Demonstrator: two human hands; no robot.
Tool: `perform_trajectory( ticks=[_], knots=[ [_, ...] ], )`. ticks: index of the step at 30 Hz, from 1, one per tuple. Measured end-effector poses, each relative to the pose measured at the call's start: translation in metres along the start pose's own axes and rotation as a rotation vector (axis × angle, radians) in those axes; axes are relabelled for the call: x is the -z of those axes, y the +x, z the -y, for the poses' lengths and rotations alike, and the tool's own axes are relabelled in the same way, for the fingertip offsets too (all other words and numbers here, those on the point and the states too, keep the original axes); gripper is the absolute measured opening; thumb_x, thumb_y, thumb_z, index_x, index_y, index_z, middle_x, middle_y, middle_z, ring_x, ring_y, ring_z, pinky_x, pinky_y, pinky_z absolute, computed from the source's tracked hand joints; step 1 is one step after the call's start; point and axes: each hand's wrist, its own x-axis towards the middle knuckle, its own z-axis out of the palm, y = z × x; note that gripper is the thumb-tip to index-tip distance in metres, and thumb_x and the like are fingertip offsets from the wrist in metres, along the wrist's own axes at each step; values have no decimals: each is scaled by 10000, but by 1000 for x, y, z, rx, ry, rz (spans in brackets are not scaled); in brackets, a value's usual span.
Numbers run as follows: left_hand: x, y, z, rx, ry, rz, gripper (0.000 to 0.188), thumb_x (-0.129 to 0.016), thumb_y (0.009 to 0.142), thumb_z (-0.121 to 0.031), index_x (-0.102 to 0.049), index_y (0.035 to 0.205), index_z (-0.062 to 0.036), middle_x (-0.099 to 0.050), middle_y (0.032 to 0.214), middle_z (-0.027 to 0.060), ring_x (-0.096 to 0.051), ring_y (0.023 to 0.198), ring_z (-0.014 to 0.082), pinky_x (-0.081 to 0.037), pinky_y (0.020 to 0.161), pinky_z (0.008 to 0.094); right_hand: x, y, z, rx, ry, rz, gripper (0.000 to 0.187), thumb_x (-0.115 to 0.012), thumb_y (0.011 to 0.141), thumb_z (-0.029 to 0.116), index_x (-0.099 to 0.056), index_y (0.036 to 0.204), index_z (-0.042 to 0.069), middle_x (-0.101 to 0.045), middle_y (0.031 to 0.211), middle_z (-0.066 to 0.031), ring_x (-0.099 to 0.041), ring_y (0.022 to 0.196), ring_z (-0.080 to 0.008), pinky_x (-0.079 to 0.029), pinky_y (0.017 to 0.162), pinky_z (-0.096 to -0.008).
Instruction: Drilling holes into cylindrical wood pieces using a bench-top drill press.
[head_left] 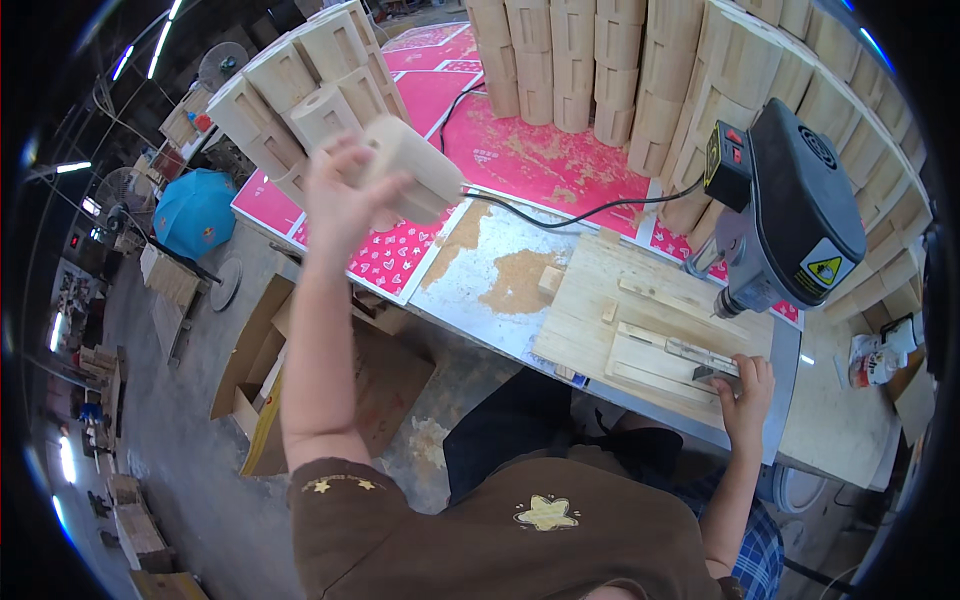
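My left hand is raised over the left side of the table, its fingers closed round one end of a pale wooden block with a rounded side. The hand and block are slightly blurred. At the right, my right hand pinches a small grey metal piece at the end of a wooden jig. The jig has raised strips and lies on a plywood board. Above it stands a drill press with a dark cover; its chuck hangs over the board, apart from my right hand.
Stacks of similar wooden blocks line the table's back and right. Another stack stands at the left. A black cable crosses the pink covering. Sawdust lies on the tabletop. An open cardboard box sits on the floor.
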Motion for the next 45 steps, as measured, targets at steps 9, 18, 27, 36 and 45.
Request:
perform_trajectory(
  ticks=[9,18,27,36,45],
  knots=[
    [78,184,14,-245,572,-161,451,-826,545,-257,-670,845,42,-638,909,162,-624,838,226,-509,732,318,0,-1,2,-45,-21,-23,418,-747,577,63,-579,959,56,-530,892,-96,-495,882,-296,-362,769,-383],
    [68,222,83,-143,721,-332,705,-820,579,-337,-572,1163,-30,-497,1236,192,-444,1205,309,-388,993,389,-2,-1,8,-81,-38,-32,423,-752,573,79,-583,961,60,-530,888,-98,-486,879,-303,-353,783,-395],
    [-31,97,139,282,508,-584,1202,-854,514,-350,-119,1414,-42,-236,1398,261,-265,1299,412,-257,1072,476,-2,-2,8,-75,-21,-35,425,-750,575,77,-586,966,46,-526,882,-102,-479,864,-306,-367,776,-392],
    [-39,81,176,333,241,-488,900,-833,536,-201,-341,1244,57,-459,1200,289,-471,1132,412,-422,956,421,-1,-4,7,-76,-66,-62,423,-754,567,91,-586,954,53,-528,879,-96,-481,863,-303,-364,777,-395],
    [-52,51,230,361,393,-539,1270,-878,490,-331,-87,1408,50,-353,1311,336,-333,1259,449,-310,1053,453,-6,1,5,-59,-55,-68,413,-748,581,99,-582,957,54,-525,879,-112,-480,870,-321,-364,777,-408]
  ],
)
